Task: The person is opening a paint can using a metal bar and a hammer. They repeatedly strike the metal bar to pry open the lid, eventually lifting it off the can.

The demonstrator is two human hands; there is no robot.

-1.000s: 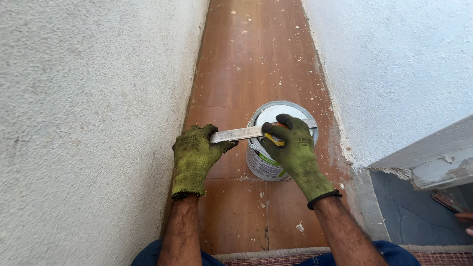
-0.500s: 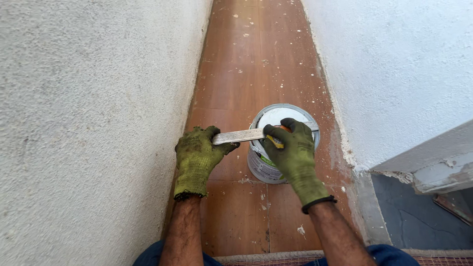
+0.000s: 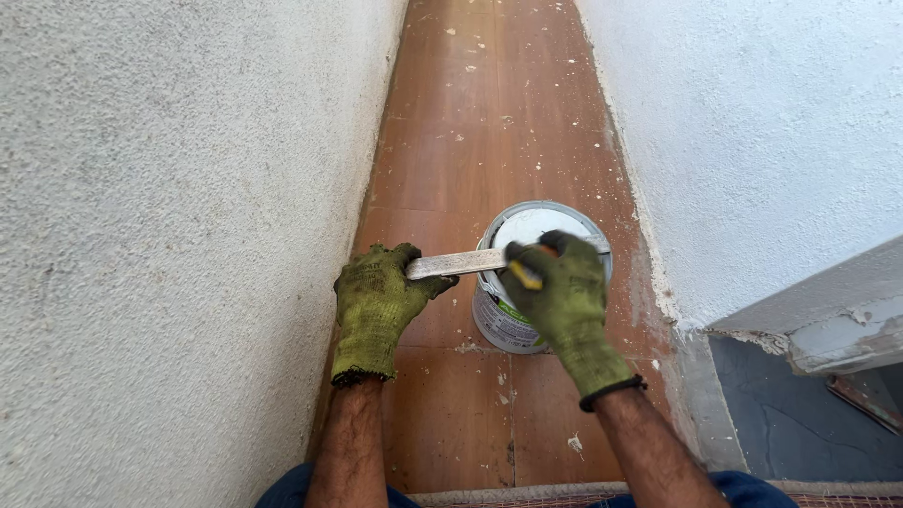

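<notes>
Bottom edge of frame: blue trouser knees [image 3: 301, 487] and a strip of woven mat [image 3: 527, 494], bare forearms rising from them. Both hands wear green knit gloves.

Left hand [image 3: 374, 306], lower centre-left, is curled shut, fingertips pinching the left end of a flat metal blade [image 3: 456, 263], grey and paint-crusted, lying almost level across the middle of the frame. Right hand [image 3: 562, 293], centre, is closed around the other end of that tool; a bit of yellow-orange handle [image 3: 527, 277] peeks out under the fingers. A black cuff edges the right glove at the wrist. The right hand sits over the near rim of the can, hiding part of it.

Paint can [image 3: 513, 325] stands upright on the floor, centre of frame, just beyond and under the right hand. Round, open top, white paint inside, printed label on the side. The blade's right part crosses above the can's left rim; whether it touches the rim cannot be told.

Floor [image 3: 480, 141] is reddish-brown tile, speckled with white paint drops, running as a narrow strip up to the top centre. Rough white plastered wall [image 3: 169, 235] fills the left side. Another white wall [image 3: 771, 141] fills the upper right. Lower right: grey chipped ledge [image 3: 828, 320] with darker blue-grey floor [image 3: 800, 423] below it.
</notes>
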